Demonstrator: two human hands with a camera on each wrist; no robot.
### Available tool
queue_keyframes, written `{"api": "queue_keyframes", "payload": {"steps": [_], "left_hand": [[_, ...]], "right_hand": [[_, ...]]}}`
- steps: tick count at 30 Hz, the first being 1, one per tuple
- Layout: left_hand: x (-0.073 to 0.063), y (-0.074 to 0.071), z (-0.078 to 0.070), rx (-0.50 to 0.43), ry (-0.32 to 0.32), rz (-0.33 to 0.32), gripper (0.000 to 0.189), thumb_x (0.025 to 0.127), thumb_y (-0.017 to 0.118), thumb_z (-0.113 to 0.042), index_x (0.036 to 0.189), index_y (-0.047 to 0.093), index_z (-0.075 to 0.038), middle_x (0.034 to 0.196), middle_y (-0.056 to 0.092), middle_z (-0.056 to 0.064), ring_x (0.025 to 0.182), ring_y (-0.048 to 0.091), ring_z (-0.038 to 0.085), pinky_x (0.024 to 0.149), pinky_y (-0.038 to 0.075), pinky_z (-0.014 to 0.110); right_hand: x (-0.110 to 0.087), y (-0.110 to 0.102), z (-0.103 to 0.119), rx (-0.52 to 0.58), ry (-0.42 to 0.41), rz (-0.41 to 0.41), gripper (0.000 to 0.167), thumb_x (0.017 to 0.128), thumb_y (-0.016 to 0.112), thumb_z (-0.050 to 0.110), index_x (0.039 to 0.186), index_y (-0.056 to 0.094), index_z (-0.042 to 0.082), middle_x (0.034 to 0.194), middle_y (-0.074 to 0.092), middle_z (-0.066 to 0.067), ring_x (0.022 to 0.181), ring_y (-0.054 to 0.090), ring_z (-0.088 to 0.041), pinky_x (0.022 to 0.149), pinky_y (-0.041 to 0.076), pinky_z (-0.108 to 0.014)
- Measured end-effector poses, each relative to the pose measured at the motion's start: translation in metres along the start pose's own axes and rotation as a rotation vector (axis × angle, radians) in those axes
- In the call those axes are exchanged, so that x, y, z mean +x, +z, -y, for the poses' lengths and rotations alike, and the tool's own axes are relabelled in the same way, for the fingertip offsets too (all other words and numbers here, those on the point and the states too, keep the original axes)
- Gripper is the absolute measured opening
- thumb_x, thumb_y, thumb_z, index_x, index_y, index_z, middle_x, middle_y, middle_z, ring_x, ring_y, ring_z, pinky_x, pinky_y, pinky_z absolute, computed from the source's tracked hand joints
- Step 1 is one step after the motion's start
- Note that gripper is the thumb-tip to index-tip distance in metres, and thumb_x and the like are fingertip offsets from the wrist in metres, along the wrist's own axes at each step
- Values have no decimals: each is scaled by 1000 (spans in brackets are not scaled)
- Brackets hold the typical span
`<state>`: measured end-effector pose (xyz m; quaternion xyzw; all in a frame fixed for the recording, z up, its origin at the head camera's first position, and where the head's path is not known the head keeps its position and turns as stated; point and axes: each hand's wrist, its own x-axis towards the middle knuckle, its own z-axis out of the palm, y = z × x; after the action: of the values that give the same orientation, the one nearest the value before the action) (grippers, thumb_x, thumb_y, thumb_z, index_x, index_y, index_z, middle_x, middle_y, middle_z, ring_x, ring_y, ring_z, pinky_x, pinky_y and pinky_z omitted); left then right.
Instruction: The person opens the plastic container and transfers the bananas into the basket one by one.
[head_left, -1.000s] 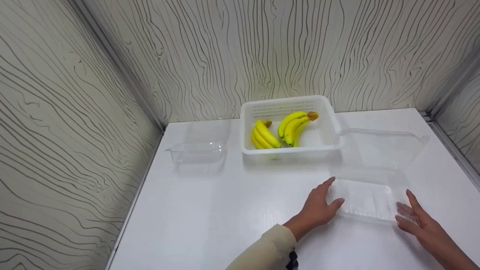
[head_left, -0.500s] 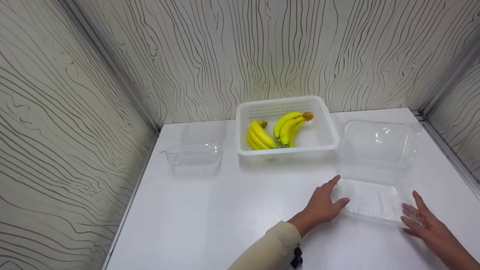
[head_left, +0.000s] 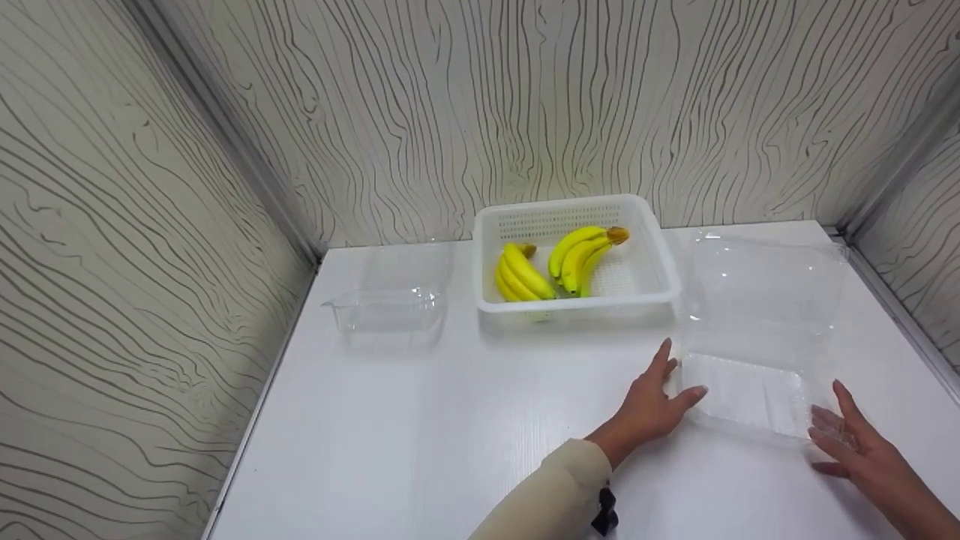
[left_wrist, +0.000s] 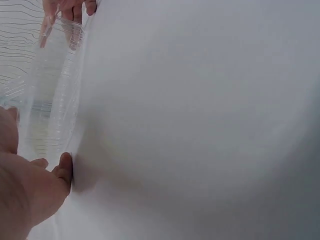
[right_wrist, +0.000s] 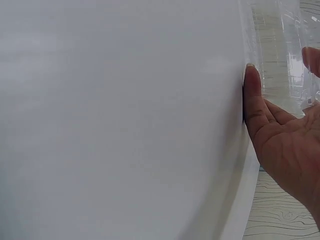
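Observation:
A clear plastic clamshell box (head_left: 742, 394) sits on the white table at the right in the head view, its lid (head_left: 765, 285) laid open toward the back. At its left end my left hand (head_left: 652, 401) holds it, thumb over the near edge and fingers along the side. My right hand (head_left: 862, 446) holds the right end, some fingers showing through the clear wall. In the left wrist view the box (left_wrist: 52, 90) stretches between both hands. The right wrist view has my right hand (right_wrist: 290, 135) at the box's end, one finger low by the tabletop.
A white perforated basket (head_left: 577, 306) stands at the back middle with two bunches of bananas (head_left: 581, 259) inside. A second clear clamshell box (head_left: 386, 307) stands open at the back left. Wood-patterned walls (head_left: 450, 112) close off the back and sides.
The box and both hands have shifted slightly right relative to the basket. The box's lid has swung and changed its tilt at the back. The bananas stay put.

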<state>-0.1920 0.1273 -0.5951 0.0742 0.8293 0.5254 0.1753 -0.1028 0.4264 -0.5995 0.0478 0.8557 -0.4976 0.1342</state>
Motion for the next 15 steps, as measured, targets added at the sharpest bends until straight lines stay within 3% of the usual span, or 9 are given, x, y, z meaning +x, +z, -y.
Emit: {"api": "queue_keyframes", "payload": {"steps": [7,15], "left_hand": [[9,5,-4,-48,-108,-62,77,97,75,-51,163,39,-32,147,66,-8,143,56,8,119,47,31],[18,4,-6,-72,-76,-54,57,99,74,-48,152,55,-35,132,71,-9,126,63,4,108,54,28]], "right_hand": [[9,-7,2,20,38,26,89,115,45,40,162,-31,38,166,6,-48,101,36,36,80,65,-31],[19,-14,0,8,18,33,86,116,42,43,161,-32,38,167,6,-46,102,34,37,80,64,-32]]}}
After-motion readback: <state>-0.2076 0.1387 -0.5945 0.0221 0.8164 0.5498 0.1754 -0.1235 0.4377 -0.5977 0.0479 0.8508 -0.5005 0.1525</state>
